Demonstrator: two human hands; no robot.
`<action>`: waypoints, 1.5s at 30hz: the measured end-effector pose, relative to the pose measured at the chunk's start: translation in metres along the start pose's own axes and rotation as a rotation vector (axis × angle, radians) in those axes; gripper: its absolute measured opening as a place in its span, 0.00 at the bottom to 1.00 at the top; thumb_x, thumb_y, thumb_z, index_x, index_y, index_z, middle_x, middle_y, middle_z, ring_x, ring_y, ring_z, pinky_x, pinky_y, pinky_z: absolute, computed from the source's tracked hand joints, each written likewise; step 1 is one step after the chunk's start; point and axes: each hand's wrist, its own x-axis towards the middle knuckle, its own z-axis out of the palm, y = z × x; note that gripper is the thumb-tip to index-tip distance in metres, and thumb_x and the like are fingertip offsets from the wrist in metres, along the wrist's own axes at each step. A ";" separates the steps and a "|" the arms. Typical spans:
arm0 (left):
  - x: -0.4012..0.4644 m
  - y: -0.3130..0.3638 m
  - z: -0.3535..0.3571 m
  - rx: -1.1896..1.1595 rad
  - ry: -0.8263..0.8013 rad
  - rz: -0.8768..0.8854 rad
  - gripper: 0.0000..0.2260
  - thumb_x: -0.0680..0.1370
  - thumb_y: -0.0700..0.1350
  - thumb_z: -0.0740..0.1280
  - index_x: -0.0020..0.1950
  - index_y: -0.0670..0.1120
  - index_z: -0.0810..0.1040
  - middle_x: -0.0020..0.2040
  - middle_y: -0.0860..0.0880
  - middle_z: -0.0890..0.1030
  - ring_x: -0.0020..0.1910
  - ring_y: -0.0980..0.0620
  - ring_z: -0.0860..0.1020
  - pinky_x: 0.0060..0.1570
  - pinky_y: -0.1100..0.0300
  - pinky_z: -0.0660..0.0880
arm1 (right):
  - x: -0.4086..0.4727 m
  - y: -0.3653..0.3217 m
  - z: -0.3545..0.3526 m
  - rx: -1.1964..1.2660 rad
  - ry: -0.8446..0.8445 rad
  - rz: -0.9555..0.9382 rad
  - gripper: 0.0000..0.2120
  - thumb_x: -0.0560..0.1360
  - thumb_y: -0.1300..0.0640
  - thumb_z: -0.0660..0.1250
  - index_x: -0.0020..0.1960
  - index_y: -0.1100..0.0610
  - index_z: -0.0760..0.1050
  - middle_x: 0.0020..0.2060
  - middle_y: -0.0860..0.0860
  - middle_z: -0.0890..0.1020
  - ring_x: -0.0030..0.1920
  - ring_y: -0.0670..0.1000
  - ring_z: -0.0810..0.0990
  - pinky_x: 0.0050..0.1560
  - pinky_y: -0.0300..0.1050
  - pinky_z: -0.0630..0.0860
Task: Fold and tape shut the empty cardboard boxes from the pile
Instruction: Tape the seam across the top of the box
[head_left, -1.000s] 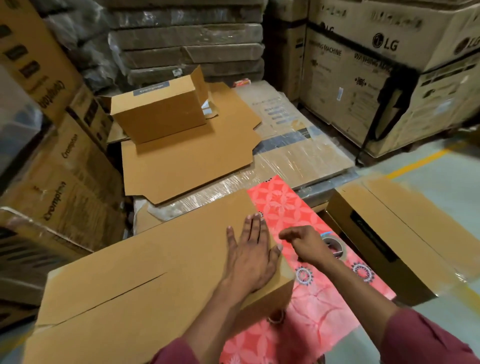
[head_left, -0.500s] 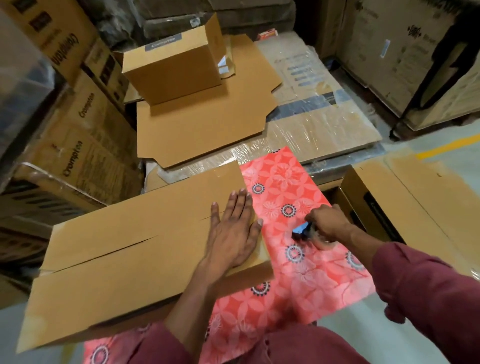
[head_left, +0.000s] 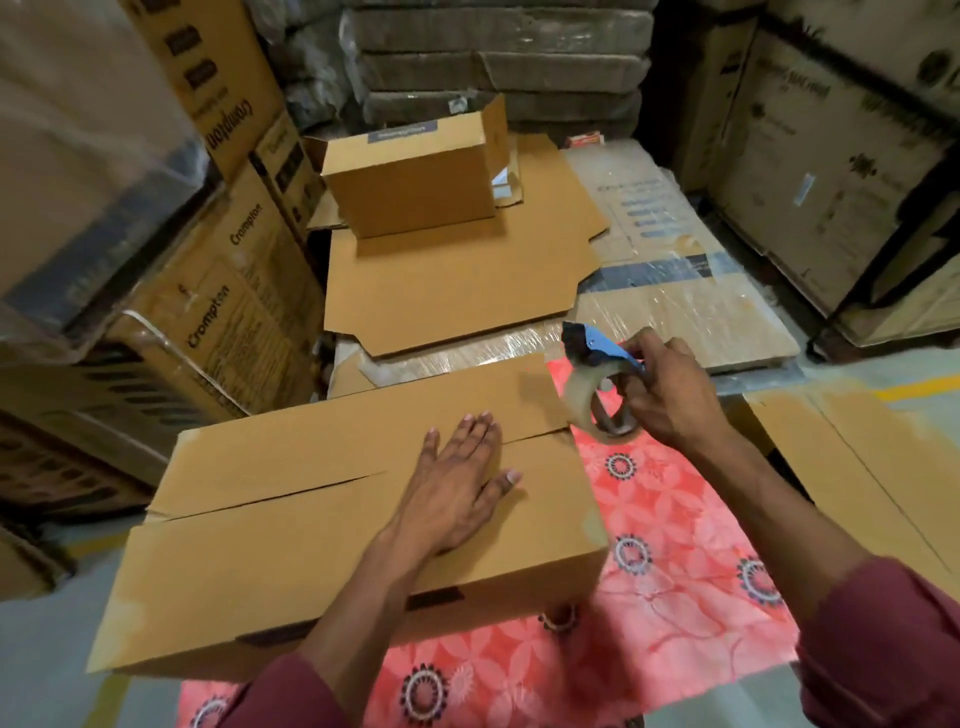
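Both hands meet box (head_left: 291, 545): left (head_left: 457, 488) flat, right (head_left: 670, 395) beside.

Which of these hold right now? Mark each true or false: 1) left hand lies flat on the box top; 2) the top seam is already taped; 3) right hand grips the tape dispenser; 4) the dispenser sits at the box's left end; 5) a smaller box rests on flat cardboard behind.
1) True: the left hand lies flat on the box.
2) False: the flap seam shows as an open slit, with no tape visible on it.
3) True: the right hand grips the tape dispenser.
4) False: it is at the box's right end.
5) True: the smaller box rests on the flat cardboard.
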 end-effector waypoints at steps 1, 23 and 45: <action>-0.012 -0.023 -0.003 0.017 -0.009 -0.041 0.43 0.77 0.74 0.35 0.86 0.50 0.44 0.84 0.55 0.41 0.84 0.55 0.40 0.81 0.43 0.38 | 0.002 -0.023 -0.002 0.028 0.026 -0.034 0.12 0.77 0.55 0.69 0.60 0.52 0.74 0.45 0.54 0.76 0.49 0.62 0.77 0.43 0.50 0.69; -0.213 -0.289 -0.013 -0.363 0.045 -0.519 0.45 0.79 0.74 0.52 0.83 0.54 0.31 0.85 0.43 0.37 0.84 0.43 0.42 0.79 0.37 0.49 | -0.055 -0.353 0.249 0.084 -0.316 -0.558 0.34 0.75 0.59 0.63 0.80 0.49 0.60 0.63 0.52 0.67 0.45 0.59 0.77 0.39 0.50 0.76; -0.192 -0.297 -0.058 -1.347 0.438 -0.652 0.28 0.83 0.69 0.54 0.47 0.52 0.86 0.44 0.47 0.87 0.37 0.59 0.82 0.40 0.56 0.71 | -0.049 -0.369 0.248 -0.181 -0.448 -0.771 0.34 0.74 0.47 0.51 0.81 0.49 0.59 0.64 0.56 0.72 0.57 0.57 0.73 0.49 0.49 0.72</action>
